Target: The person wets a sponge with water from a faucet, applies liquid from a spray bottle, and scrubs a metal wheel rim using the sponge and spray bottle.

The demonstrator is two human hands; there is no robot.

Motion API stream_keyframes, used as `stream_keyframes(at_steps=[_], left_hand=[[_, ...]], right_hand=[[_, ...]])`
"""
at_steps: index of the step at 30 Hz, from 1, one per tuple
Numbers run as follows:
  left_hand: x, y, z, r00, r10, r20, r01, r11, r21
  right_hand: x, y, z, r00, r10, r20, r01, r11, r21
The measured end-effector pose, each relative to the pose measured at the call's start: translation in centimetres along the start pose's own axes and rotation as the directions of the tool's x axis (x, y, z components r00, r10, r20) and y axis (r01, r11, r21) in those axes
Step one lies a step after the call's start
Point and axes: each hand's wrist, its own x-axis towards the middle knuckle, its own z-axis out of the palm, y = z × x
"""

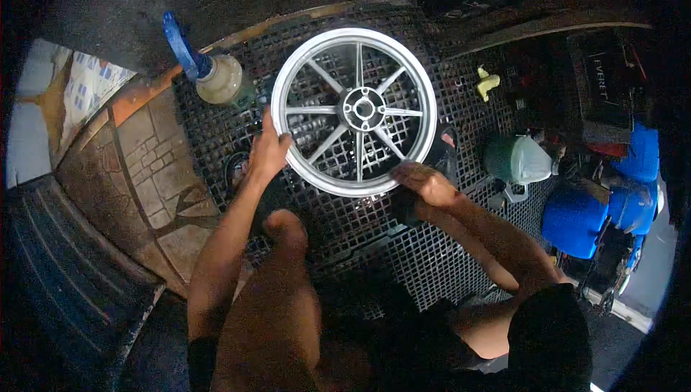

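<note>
A silver spoked motorcycle wheel (364, 95) is held flat-on above the black grated floor mat (209, 131), its bolt-holed hub in the middle. My left hand (269, 151) grips the rim at the lower left, with the thumb laid over the metal. At the lower right of the rim, my right hand (430, 185) is closed around the edge; its fingertips are partly hidden and dark. Just left of the wheel stands a cloudy spray bottle (222, 81) with a blue trigger head.
A yellow sponge-like piece (487, 84) lies on the mat at right. Beyond it are a pale green jug (531, 161), blue containers (574, 223) and a dark case (603, 79). Stone-patterned tiles (160, 169) border the mat at left. My legs are below the wheel.
</note>
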Motion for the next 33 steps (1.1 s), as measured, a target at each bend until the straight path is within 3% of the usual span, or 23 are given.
stream_keyframes(at_steps=[1,3,4,5,6,7,8,9,10,12,13,16,18,19,22,24,25,26,27,30,32,33], left_hand=[[0.0,-0.7,0.8,0.993,0.085,-0.085,-0.084,0.996,0.022],[-1.6,-1.1,2.6,0.993,-0.028,-0.117,0.012,0.992,-0.128],[-2.8,-1.3,3.6,0.989,-0.081,-0.127,0.054,0.978,-0.203],[-4.4,-2.0,4.9,0.994,-0.092,-0.054,0.083,0.985,-0.151],[-5.4,-2.2,6.1,0.994,-0.111,0.02,0.112,0.989,-0.093],[-6.5,1.6,4.2,0.974,-0.197,0.109,0.221,0.934,-0.282],[-6.3,1.3,4.1,0.974,-0.194,0.114,0.217,0.943,-0.253],[-5.5,0.9,4.1,0.977,-0.188,0.105,0.208,0.95,-0.234],[-4.7,0.5,4.0,0.978,-0.186,0.089,0.202,0.954,-0.223],[-4.3,0.0,4.1,0.982,-0.178,0.057,0.185,0.966,-0.182],[-4.0,0.3,4.0,0.983,-0.18,0.03,0.182,0.97,-0.159],[-2.8,0.9,3.3,0.986,-0.165,0.007,0.165,0.982,-0.092],[-2.3,1.0,2.4,0.984,-0.176,0.035,0.179,0.981,-0.08],[-2.2,2.3,1.5,0.964,-0.25,0.088,0.259,0.958,-0.126],[-0.5,-0.4,2.6,0.991,-0.131,0.008,0.131,0.991,-0.035],[-0.3,-0.1,2.5,0.991,-0.134,-0.001,0.134,0.991,-0.016],[0.0,-0.6,2.7,0.993,-0.121,-0.016,0.121,0.993,0.011],[0.1,-0.9,2.7,0.993,-0.112,-0.033,0.113,0.993,0.038],[-0.2,0.6,1.6,0.984,-0.173,0.052,0.172,0.985,0.012],[-0.7,2.0,0.8,0.972,-0.219,0.089,0.223,0.974,-0.043],[-0.4,0.8,1.8,0.995,-0.096,-0.039,0.097,0.995,0.024],[-0.8,0.8,2.0,0.995,-0.058,-0.083,0.064,0.996,0.067]], right_hand=[[0.2,-0.4,0.8,0.998,0.047,0.032,-0.049,0.997,0.053],[2.0,-3.0,3.9,0.986,0.143,0.085,-0.154,0.978,0.14],[3.5,-5.8,5.1,0.993,0.107,-0.058,-0.099,0.987,0.125],[5.2,-8.3,6.2,0.978,0.065,-0.199,-0.046,0.994,0.102],[6.2,-9.0,6.5,0.969,0.073,-0.234,-0.048,0.993,0.111],[5.8,-8.4,6.3,0.986,0.05,-0.159,-0.042,0.998,0.057],[4.9,-7.3,5.9,0.996,0.036,-0.081,-0.035,0.999,0.008],[3.7,-4.7,5.4,0.991,0.128,0.041,-0.134,0.964,0.231],[1.9,-2.1,3.3,1.0,0.008,0.004,-0.009,0.992,0.124],[0.6,-0.3,-4.2,0.986,0.136,0.094,-0.156,0.955,0.251],[0.0,4.1,-4.2,0.991,-0.117,0.061,0.115,0.993,0.033],[0.2,3.2,-2.4,0.99,-0.106,0.093,0.125,0.962,-0.241],[-3.8,10.3,2.6,0.967,0.087,0.24,-0.039,0.98,-0.197],[-2.0,11.1,-1.1,0.97,0.128,0.205,-0.084,0.974,-0.209],[0.2,10.3,-1.7,0.928,0.25,0.275,-0.14,0.921,-0.363],[2.1,4.4,-2.5,0.984,-0.125,0.127,0.154,0.956,-0.249],[0.9,7.7,-0.9,0.907,0.282,0.311,-0.193,0.938,-0.287],[0.8,9.1,-0.7,0.867,0.373,0.331,-0.25,0.9,-0.358],[0.8,10.4,-0.6,0.817,0.46,0.347,-0.296,0.852,-0.431],[2.2,7.0,-2.7,0.796,0.453,0.401,-0.231,0.841,-0.49],[2.4,9.2,-3.1,0.861,0.395,0.319,-0.244,0.873,-0.423],[2.3,9.5,-3.5,0.776,0.521,0.357,-0.366,0.831,-0.418]])
